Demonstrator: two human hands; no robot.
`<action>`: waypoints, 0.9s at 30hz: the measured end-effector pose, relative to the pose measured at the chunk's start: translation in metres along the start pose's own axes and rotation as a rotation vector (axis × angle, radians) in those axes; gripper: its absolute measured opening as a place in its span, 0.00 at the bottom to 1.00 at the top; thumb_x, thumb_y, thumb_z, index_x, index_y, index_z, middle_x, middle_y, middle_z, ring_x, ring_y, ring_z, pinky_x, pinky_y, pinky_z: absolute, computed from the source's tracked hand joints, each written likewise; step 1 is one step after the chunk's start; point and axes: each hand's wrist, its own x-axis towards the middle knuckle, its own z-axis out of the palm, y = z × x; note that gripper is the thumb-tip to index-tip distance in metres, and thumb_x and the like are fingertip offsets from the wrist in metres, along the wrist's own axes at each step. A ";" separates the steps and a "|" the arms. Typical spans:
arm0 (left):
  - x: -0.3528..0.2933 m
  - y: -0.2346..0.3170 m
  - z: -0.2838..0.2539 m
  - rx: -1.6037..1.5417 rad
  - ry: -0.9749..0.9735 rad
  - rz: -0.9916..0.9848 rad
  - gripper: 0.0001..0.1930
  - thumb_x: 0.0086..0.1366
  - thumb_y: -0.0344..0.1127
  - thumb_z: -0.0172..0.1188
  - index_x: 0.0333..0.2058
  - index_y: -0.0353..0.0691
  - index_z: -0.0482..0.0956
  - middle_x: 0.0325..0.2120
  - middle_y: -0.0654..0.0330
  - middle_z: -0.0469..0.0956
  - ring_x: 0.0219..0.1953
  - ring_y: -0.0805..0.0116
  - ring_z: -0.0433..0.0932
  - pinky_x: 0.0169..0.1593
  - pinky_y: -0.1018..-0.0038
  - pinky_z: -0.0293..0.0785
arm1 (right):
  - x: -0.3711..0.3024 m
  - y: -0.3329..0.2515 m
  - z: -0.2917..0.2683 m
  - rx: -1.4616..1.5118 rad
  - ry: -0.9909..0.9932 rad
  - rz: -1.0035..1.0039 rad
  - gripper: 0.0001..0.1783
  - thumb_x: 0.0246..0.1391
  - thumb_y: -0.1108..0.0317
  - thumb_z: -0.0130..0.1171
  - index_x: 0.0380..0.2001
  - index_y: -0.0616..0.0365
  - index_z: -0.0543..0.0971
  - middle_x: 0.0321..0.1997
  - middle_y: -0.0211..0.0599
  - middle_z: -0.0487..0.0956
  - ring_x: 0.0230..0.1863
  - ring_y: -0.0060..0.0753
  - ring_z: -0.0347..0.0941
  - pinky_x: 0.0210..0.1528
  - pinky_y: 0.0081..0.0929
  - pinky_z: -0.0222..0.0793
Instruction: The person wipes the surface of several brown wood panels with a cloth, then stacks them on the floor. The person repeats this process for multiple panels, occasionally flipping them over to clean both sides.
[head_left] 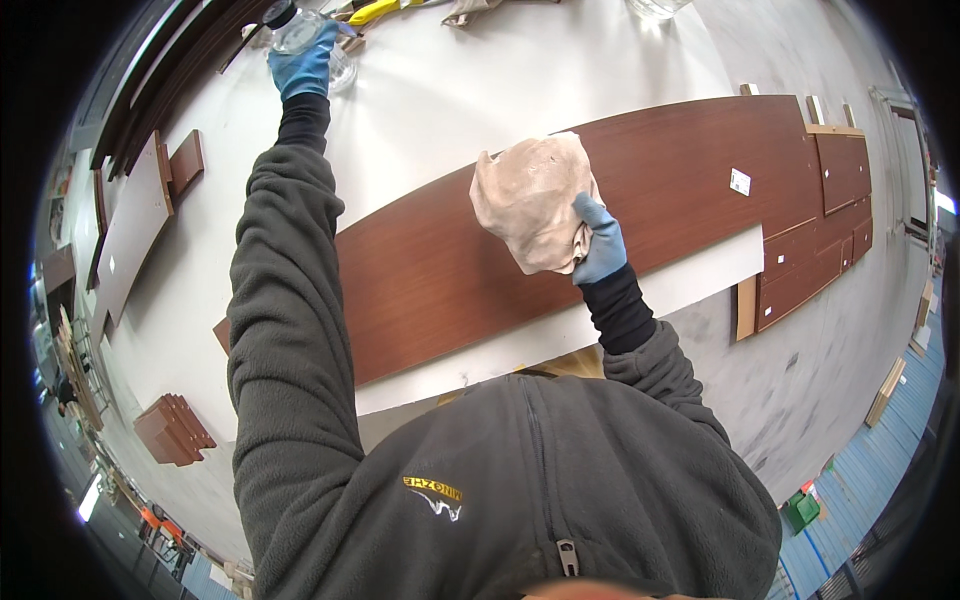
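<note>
Far out at the upper left, my left hand (302, 68) in a blue glove is closed round a clear plastic bottle (294, 32) with a black cap. My right hand (603, 243), gloved too, grips the edge of a crumpled beige cloth (533, 200). The cloth hangs bunched above a long reddish-brown wood panel (440, 290) with a curved far edge. A small white label (740, 181) sticks to the panel's right part. Under the panel is a white work surface (420, 130). Another clear container (343, 72) stands partly hidden behind my left hand.
Smaller brown panels (800, 260) with labels lie at the right. Narrow boards (140, 230) stand at the left, and a stack of brown pieces (174, 430) sits at the lower left. A yellow tool (376, 10) and another cloth (468, 11) lie at the far edge.
</note>
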 end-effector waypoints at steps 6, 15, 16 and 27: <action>-0.108 0.109 -0.015 -0.127 -0.435 -0.069 0.33 0.60 0.40 0.80 0.59 0.35 0.74 0.52 0.56 0.81 0.46 0.67 0.84 0.50 0.71 0.86 | -0.005 -0.020 0.002 -0.050 0.167 -0.127 0.25 0.70 0.63 0.60 0.67 0.56 0.70 0.49 0.42 0.85 0.38 0.36 0.87 0.32 0.35 0.86; -0.298 0.244 -0.004 -0.047 -1.370 -0.596 0.29 0.63 0.46 0.73 0.57 0.37 0.76 0.41 0.63 0.81 0.40 0.72 0.79 0.49 0.70 0.79 | -0.020 -0.056 -0.018 -0.418 0.009 -0.085 0.25 0.70 0.57 0.61 0.59 0.67 0.73 0.24 0.33 0.81 0.13 0.21 0.71 0.15 0.17 0.67; -0.307 0.252 0.001 0.008 -1.385 -0.617 0.29 0.63 0.47 0.73 0.56 0.36 0.76 0.40 0.63 0.81 0.39 0.72 0.79 0.48 0.71 0.79 | -0.023 -0.058 -0.024 -0.407 -0.032 -0.086 0.26 0.70 0.57 0.61 0.59 0.68 0.73 0.24 0.32 0.80 0.13 0.21 0.71 0.16 0.17 0.66; -0.358 0.300 0.065 -0.119 -1.318 -1.167 0.24 0.69 0.51 0.67 0.49 0.33 0.81 0.35 0.59 0.83 0.35 0.67 0.84 0.43 0.69 0.82 | -0.070 -0.101 -0.077 -0.431 0.009 -0.082 0.30 0.70 0.57 0.57 0.64 0.71 0.70 0.29 0.32 0.80 0.17 0.16 0.71 0.18 0.16 0.67</action>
